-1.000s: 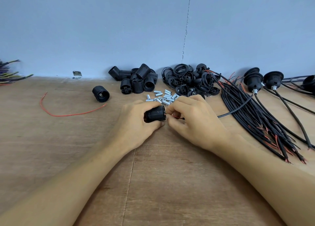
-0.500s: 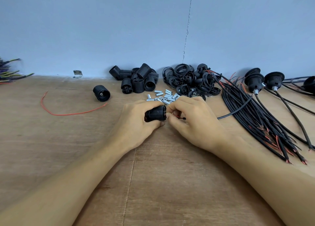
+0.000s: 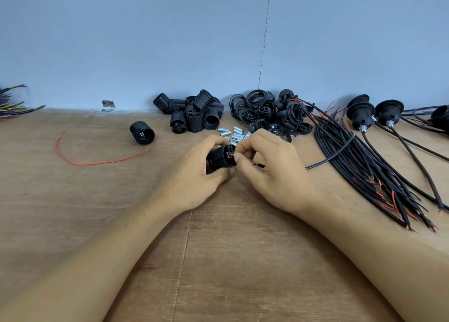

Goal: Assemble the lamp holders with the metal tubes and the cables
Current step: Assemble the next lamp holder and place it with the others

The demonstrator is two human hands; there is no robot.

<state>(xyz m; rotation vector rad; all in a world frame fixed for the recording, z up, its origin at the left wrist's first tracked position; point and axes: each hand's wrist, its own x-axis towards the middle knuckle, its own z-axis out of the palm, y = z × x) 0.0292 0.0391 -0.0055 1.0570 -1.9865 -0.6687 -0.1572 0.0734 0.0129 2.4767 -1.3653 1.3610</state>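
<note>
Fingers (image 3: 213, 141) of the left hand (image 3: 194, 175) curl round a black ribbed plastic lamp holder (image 3: 218, 160), held on its side at the centre of the frame, low over the brown wooden table (image 3: 218, 261). The right hand (image 3: 277, 173) pinches the red wire end of a thin black cable (image 3: 325, 161) at the holder's end face. Just behind the hands lie small silver metal tubes (image 3: 234, 135). A bundle of black cables (image 3: 369, 171) fans across the right of the frame.
</note>
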